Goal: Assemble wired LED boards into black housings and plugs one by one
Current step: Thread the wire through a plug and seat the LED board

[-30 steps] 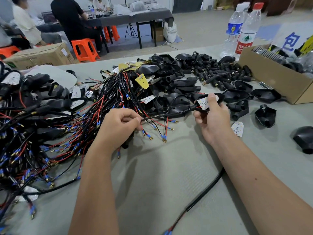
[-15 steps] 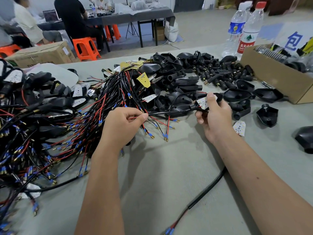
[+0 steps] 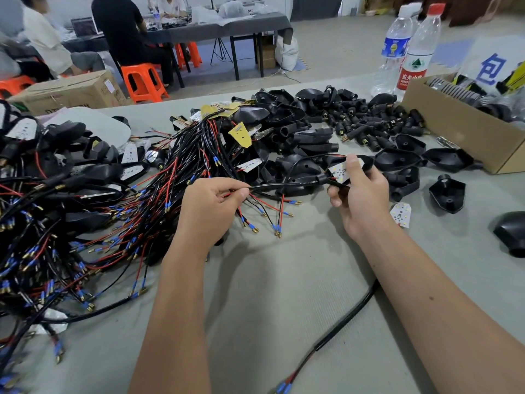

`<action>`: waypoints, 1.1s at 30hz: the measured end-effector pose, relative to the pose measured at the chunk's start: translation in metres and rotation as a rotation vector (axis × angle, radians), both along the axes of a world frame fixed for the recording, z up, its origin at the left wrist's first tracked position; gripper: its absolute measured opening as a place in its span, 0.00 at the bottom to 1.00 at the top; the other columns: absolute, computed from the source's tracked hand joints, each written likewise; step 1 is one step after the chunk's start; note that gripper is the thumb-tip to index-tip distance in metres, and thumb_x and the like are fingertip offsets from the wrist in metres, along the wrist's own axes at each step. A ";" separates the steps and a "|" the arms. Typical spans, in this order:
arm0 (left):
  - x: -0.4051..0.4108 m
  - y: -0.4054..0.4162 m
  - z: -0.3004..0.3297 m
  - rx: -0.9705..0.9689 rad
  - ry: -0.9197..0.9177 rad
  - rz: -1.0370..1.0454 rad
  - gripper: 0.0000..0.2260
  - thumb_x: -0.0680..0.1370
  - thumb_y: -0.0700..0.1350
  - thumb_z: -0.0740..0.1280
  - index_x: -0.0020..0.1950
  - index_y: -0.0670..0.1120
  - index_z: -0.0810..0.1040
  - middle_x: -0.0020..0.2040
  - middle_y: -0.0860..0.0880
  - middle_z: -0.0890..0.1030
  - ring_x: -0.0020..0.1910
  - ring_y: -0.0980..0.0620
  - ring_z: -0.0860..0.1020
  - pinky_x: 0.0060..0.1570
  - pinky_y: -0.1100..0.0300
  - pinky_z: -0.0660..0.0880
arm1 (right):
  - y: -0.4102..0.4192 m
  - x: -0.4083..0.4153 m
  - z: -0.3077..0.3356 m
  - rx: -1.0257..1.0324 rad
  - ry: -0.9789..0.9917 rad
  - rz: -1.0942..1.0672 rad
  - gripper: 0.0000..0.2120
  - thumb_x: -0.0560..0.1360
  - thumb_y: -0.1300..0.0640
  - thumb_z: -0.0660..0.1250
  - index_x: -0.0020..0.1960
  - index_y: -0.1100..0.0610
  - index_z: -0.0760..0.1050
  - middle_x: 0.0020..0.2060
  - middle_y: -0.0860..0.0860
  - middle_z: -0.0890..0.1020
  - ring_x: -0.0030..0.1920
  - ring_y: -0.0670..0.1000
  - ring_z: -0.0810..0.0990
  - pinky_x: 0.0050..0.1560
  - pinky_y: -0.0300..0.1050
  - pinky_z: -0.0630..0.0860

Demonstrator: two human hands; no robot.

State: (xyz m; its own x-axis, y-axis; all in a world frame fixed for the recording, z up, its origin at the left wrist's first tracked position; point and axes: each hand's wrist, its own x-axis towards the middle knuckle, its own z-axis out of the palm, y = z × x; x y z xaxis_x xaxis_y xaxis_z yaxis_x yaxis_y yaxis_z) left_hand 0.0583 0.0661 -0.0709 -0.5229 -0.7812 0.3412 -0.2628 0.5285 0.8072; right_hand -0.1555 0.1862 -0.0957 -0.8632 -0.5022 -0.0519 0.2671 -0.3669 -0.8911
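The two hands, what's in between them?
In the head view, a black sleeved wire stretches from the left hand to the LED board held by the right hand.

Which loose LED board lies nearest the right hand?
The white LED board lying alone on the table, just right of the right hand; the other loose boards sit among the wires.

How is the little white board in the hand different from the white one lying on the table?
The small white LED board in the right hand is pinched under the thumb, has wires attached and sits against a black housing. The loose white LED board on the grey table lies flat, untouched, with no wires visible. Both are white with small dots.
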 end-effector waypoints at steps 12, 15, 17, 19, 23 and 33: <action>0.025 -0.014 0.015 0.303 0.368 -0.026 0.06 0.76 0.43 0.70 0.47 0.41 0.84 0.38 0.44 0.85 0.28 0.53 0.72 0.27 0.65 0.68 | 0.007 -0.008 -0.007 0.395 0.372 -0.257 0.08 0.71 0.49 0.78 0.42 0.52 0.83 0.34 0.52 0.84 0.31 0.54 0.83 0.33 0.50 0.82; 0.034 -0.015 0.018 0.435 0.445 -0.070 0.08 0.76 0.41 0.68 0.51 0.41 0.85 0.46 0.40 0.87 0.31 0.53 0.77 0.30 0.66 0.72 | 0.010 -0.013 -0.007 0.518 0.446 -0.226 0.12 0.69 0.47 0.80 0.40 0.54 0.83 0.33 0.52 0.84 0.32 0.52 0.83 0.34 0.46 0.80; 0.038 -0.015 0.019 0.518 0.508 -0.091 0.09 0.79 0.39 0.65 0.51 0.43 0.86 0.51 0.39 0.87 0.34 0.55 0.79 0.34 0.68 0.75 | 0.015 -0.017 -0.004 0.631 0.545 -0.233 0.14 0.67 0.43 0.81 0.37 0.52 0.83 0.31 0.46 0.82 0.32 0.45 0.79 0.36 0.42 0.73; 0.038 -0.012 0.018 0.662 0.672 -0.148 0.13 0.81 0.38 0.62 0.53 0.41 0.87 0.57 0.35 0.85 0.39 0.55 0.82 0.40 0.70 0.77 | 0.019 -0.017 -0.001 0.669 0.589 -0.211 0.14 0.66 0.44 0.81 0.36 0.52 0.82 0.29 0.44 0.81 0.32 0.43 0.77 0.35 0.41 0.71; 0.024 0.001 0.015 0.825 0.904 -0.350 0.19 0.80 0.41 0.69 0.67 0.31 0.78 0.67 0.29 0.77 0.66 0.44 0.80 0.65 0.64 0.75 | 0.021 -0.013 0.001 0.795 0.694 -0.169 0.17 0.67 0.45 0.81 0.33 0.54 0.77 0.31 0.45 0.81 0.35 0.45 0.79 0.38 0.43 0.70; -0.045 0.005 0.005 0.496 0.659 -0.157 0.24 0.77 0.32 0.73 0.71 0.35 0.73 0.61 0.42 0.85 0.59 0.46 0.85 0.59 0.59 0.80 | 0.028 -0.013 0.023 1.078 0.900 0.335 0.26 0.71 0.39 0.77 0.24 0.55 0.75 0.22 0.49 0.80 0.25 0.45 0.75 0.30 0.42 0.70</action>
State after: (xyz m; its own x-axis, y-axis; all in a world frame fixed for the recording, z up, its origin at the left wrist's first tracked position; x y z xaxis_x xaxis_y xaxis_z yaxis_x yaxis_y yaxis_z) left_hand 0.0130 0.0715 -0.0660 -0.4521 -0.8560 0.2506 0.3909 0.0624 0.9183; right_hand -0.1686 0.2146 -0.0731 -0.6579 -0.7520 -0.0415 -0.5869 0.5465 -0.5974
